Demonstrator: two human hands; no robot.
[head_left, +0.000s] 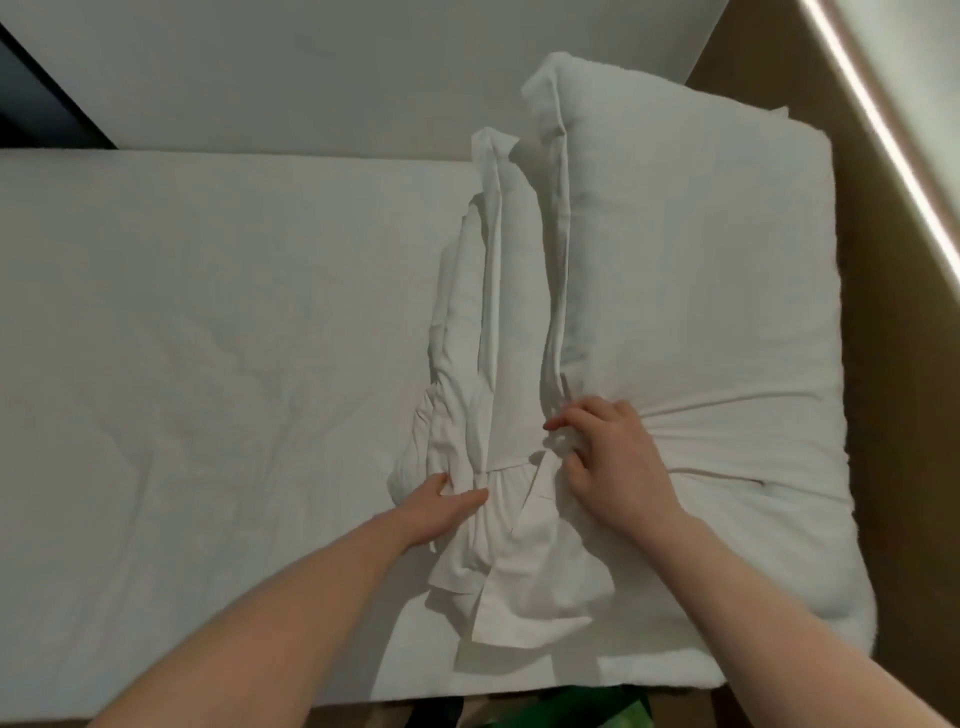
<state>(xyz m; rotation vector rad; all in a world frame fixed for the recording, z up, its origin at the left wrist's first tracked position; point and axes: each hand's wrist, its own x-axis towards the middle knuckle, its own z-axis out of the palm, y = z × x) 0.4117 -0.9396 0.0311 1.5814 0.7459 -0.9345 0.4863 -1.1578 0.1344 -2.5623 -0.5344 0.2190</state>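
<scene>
A white pillow (691, 291) lies at the right end of a white mattress (208, 338). Its white pillowcase (498, 332) is bunched in long folds along the pillow's left side, with loose flaps (530, 571) spilling toward me. My right hand (608, 457) grips a gathered bunch of the pillowcase at the pillow's near left edge, fingers curled into the cloth. My left hand (441, 506) reaches into the crumpled folds lower left; its thumb lies on top and its fingers are hidden under the fabric.
A brown headboard or wall panel (893, 415) runs along the right, with a lit strip (883, 130) slanting across the top right. A pale wall (337, 67) stands behind the bed. Something green and dark (597, 712) shows below the mattress's near edge.
</scene>
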